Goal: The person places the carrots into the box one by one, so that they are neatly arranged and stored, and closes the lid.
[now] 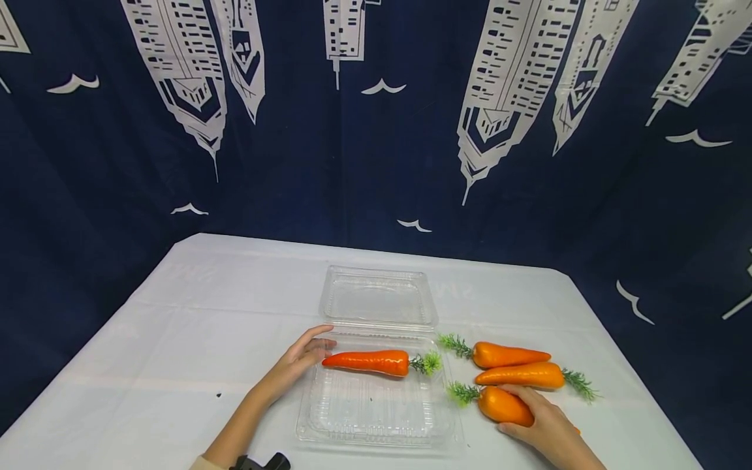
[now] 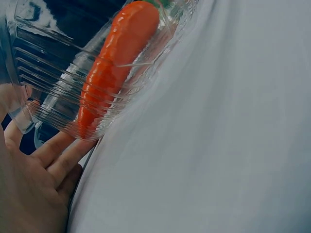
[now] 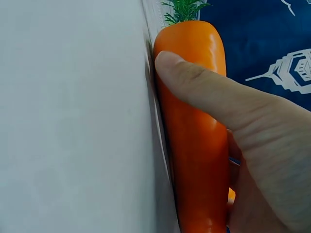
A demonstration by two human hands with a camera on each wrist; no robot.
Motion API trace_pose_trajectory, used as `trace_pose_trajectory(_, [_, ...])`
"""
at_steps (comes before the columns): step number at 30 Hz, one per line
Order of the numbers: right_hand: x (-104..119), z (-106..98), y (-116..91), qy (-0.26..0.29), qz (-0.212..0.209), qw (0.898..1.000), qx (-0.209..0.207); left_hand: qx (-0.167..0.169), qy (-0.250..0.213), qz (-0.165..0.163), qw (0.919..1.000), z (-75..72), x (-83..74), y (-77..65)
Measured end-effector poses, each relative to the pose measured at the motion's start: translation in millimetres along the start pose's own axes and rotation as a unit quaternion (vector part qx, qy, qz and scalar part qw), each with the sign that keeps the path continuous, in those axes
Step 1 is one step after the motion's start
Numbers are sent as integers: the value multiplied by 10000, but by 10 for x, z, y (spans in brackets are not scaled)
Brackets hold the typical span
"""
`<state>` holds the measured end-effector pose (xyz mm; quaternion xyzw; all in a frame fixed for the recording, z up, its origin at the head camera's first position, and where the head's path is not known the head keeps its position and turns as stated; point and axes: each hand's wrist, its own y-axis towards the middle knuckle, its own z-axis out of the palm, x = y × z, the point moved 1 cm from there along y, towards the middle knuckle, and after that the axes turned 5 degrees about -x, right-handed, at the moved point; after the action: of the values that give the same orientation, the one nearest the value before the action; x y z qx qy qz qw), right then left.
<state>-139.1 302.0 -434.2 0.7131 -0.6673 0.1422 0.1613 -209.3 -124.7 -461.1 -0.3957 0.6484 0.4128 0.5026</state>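
My right hand [image 1: 549, 421] grips the nearest orange carrot [image 1: 499, 403] on the table's right side. In the right wrist view, the thumb lies across that carrot [image 3: 199, 155] below its green top, with fingers on its far side. A clear plastic clamshell box [image 1: 376, 418] lies unfolded in the middle. Across its near half rests a redder carrot [image 1: 370, 362], its leaves to the right. My left hand [image 1: 296, 359] is at the box's left edge, fingers loosely extended. Seen from the left wrist, the fingertips touch the ribbed wall near the carrot's tip [image 2: 92, 107].
Two more orange carrots, the far one [image 1: 508, 354] and the middle one [image 1: 523, 375], lie right of the box. The box's lid half [image 1: 378, 297] lies flat behind it. A white cloth covers the table [image 1: 176, 326]; a dark patterned curtain [image 1: 352, 150] hangs behind.
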Motion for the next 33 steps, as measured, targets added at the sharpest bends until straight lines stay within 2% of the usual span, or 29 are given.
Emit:
trace_pose_trajectory(8, [10,18,-25,234,318,9990,208,43,42,40,10000,-1,19,3])
trace_pose_trajectory(13, [20,1,-59,295,376,9985,275,67,70,36,9999,-2,31,5])
trace_pose_trajectory(17, [14,-34,-91,263,572,9974,350,68,57,20,10000,2,32,4])
trace_pose_trajectory(24, [13,-141,-137,340,606,9968,385,57,49,18,10000,7,18,-4])
trace_pose_trajectory(27, [28,-189,-154,309,518,9974,391,33,54,32,10000,4,10,-6])
trace_pose_trajectory(33, [121,-270,-200,18,-59,9997,-235,2,-4,23,10000,4,-11,-8])
